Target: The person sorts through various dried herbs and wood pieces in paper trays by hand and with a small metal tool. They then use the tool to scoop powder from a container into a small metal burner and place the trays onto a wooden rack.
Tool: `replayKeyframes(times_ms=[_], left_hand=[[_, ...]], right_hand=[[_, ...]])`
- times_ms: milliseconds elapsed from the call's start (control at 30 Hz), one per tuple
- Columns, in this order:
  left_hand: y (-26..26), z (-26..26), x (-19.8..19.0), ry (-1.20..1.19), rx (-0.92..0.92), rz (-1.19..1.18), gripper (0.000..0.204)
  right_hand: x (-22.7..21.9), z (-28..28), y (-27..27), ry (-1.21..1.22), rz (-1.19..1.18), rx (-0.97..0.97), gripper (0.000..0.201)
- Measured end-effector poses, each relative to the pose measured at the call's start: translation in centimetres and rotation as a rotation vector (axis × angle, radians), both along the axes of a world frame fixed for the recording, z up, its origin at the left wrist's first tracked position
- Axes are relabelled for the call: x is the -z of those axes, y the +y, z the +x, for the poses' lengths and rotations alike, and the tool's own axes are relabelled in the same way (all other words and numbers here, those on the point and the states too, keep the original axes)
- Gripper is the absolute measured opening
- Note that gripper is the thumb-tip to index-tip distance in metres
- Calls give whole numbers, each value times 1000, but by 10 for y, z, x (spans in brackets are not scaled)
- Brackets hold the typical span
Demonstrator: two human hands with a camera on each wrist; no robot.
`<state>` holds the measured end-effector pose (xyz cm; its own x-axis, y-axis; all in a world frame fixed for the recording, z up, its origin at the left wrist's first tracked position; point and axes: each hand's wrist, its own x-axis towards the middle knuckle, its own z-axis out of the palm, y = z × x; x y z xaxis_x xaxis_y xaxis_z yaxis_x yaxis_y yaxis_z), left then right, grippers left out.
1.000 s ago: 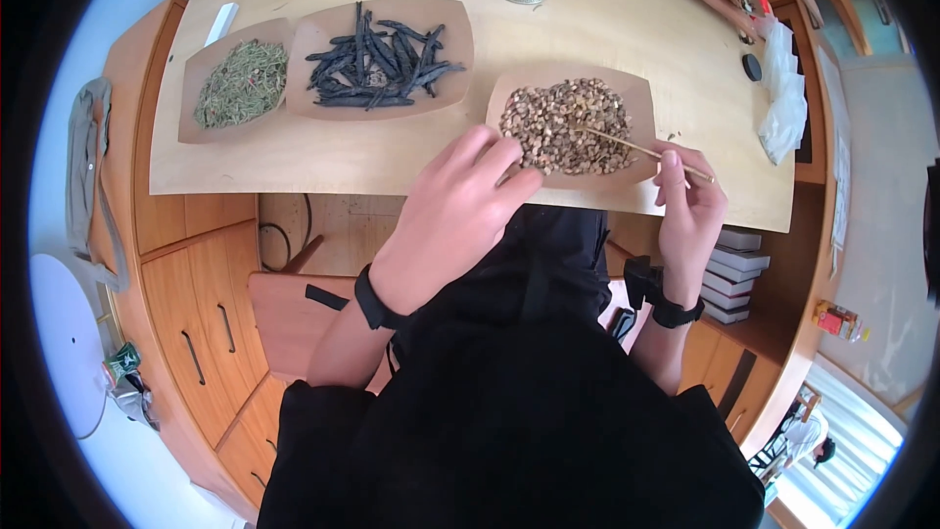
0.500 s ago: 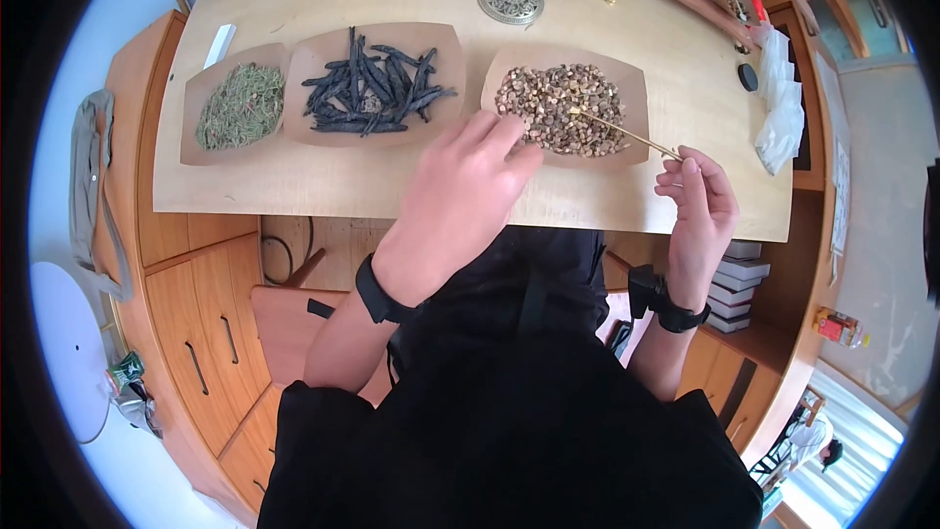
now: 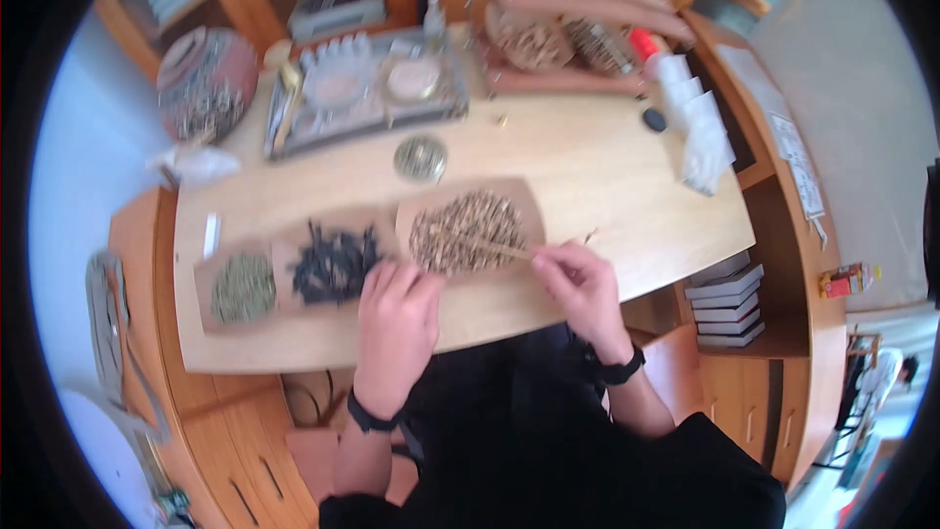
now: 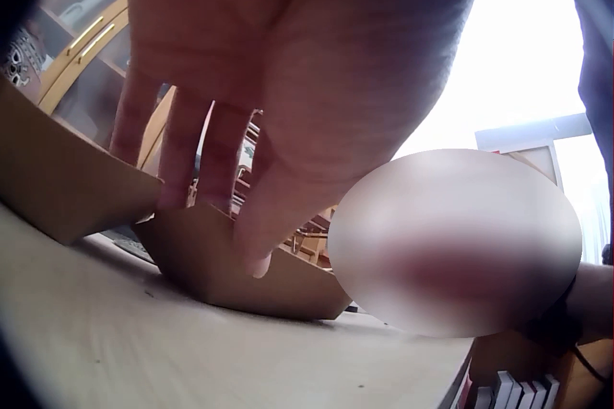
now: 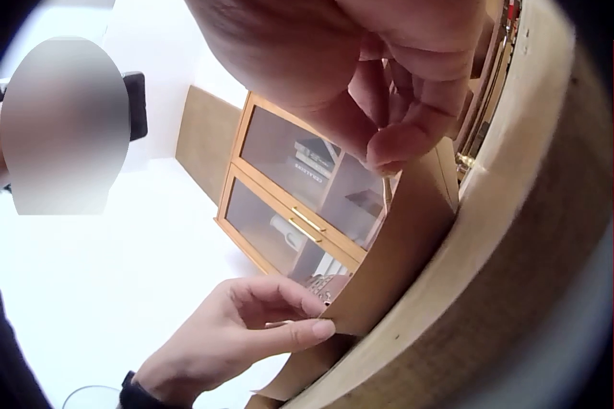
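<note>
The right hand [image 3: 583, 289] pinches a thin gold-coloured stick [image 3: 507, 249] between thumb and fingertips. The stick reaches over small brown chopped pieces [image 3: 468, 220] heaped in a brown paper tray [image 3: 526, 200]. At the tray's near left corner is the left hand [image 3: 394, 338]. In the left wrist view its thumb [image 4: 257, 260] lies on the outer side of the tray wall [image 4: 297, 289], with the fingers over the rim. The right wrist view also shows this rim between the left thumb and fingers. Most of the stick is hidden there by the right hand.
Left of the tray are dark dried pods [image 3: 335, 263] and green dried herb [image 3: 245, 289] in similar trays. Behind them lie a round openwork metal lid [image 3: 421, 158] and a grey tray of utensils [image 3: 450, 103]. White plastic bags [image 3: 707, 142] hang at the table's right edge.
The head view has tilted up, bringing the back of the table into sight. The left hand stays by the tray's near left side, and the stick remains in the right hand.
</note>
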<state>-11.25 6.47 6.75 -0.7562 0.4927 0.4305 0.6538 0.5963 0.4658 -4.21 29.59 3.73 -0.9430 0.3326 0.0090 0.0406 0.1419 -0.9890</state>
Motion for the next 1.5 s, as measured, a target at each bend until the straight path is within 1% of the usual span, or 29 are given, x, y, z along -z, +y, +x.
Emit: replayKeyframes(times_ms=[67,167,200,233,267,300,367,433,500,567,633,667,700,733,767,800,833,867,900,967,1000,1033,1100,1167,1267,1333,1400,1433,1500], left_hand=[[0,5,-9,-53,5,-8,12],[0,12,-26,-93,36,26,25],[0,13,-33,-131,44,45,27],[-2,13,-38,-174,52,60,29],[-4,8,-42,-177,99,65,32],[-4,0,-50,-140,114,57,32],[-10,-12,-65,-207,132,31,36],[-13,-39,-82,-254,156,-14,39],[-9,-73,-87,-296,260,-27,41],[6,-112,-89,-505,274,10,45],[30,-148,-88,-622,304,26,47],[45,-161,-91,-616,274,-39,47],[59,-173,-91,-612,241,-102,46],[73,-197,-72,-534,280,-105,46],[85,-218,-59,-456,318,-108,46],[100,-221,-65,-461,312,-107,46],[120,-219,-72,-604,195,-72,44],[137,-220,-76,-744,75,-39,43],[149,-228,-73,-747,69,-42,43],[171,-250,-53,-896,53,171,39],[180,-261,-43,-888,28,194,37],[188,-267,-38,-894,23,193,37],[200,-273,-32,-894,-46,285,42],[205,-281,-26,-913,-60,315,39],[208,-288,-12,-884,-6,400,25],[207,-287,-8,-956,-5,412,24],[199,-266,-14,-1079,37,437,26],[194,-250,-27,-1097,27,443,26],[180,-208,-50,-1091,87,202,35]], right_hand=[[-12,0,1,-12,-17,-11,20],[-37,5,16,-59,399,-57,33],[-44,7,22,-18,391,-32,33],[-49,10,28,-20,455,-68,34],[-55,11,35,-22,523,-101,35],[-62,11,43,11,519,-77,35],[-79,8,64,85,586,-112,35],[-99,-3,87,151,581,-95,34],[-115,-21,112,229,660,-99,35],[-121,-52,140,237,637,-105,34],[-111,-88,170,237,665,-107,34],[-105,-107,186,236,663,-106,34],[-97,-126,199,139,701,-93,36],[-90,-140,208,43,740,-83,37],[-85,-151,211,40,738,-90,37],[-82,-161,213,-90,509,-102,39],[-76,-170,214,-216,279,-110,41],[-70,-179,212,-236,185,-151,43],[-61,-187,208,-238,180,-155,43],[-46,-200,191,-175,-11,-132,46],[-40,-209,184,-169,-87,-138,49],[-32,-218,177,-174,-90,-142,49],[-21,-234,164,-84,-337,-59,50],[-20,-244,156,-101,-371,-25,51],[-17,-250,150,-64,-420,-27,43],[-16,-247,150,-49,-337,-10,35],[-26,-231,153,-58,-326,-19,33],[-31,-221,156,-60,-312,-32,31],[-37,-193,170,-2,-249,-43,30]])
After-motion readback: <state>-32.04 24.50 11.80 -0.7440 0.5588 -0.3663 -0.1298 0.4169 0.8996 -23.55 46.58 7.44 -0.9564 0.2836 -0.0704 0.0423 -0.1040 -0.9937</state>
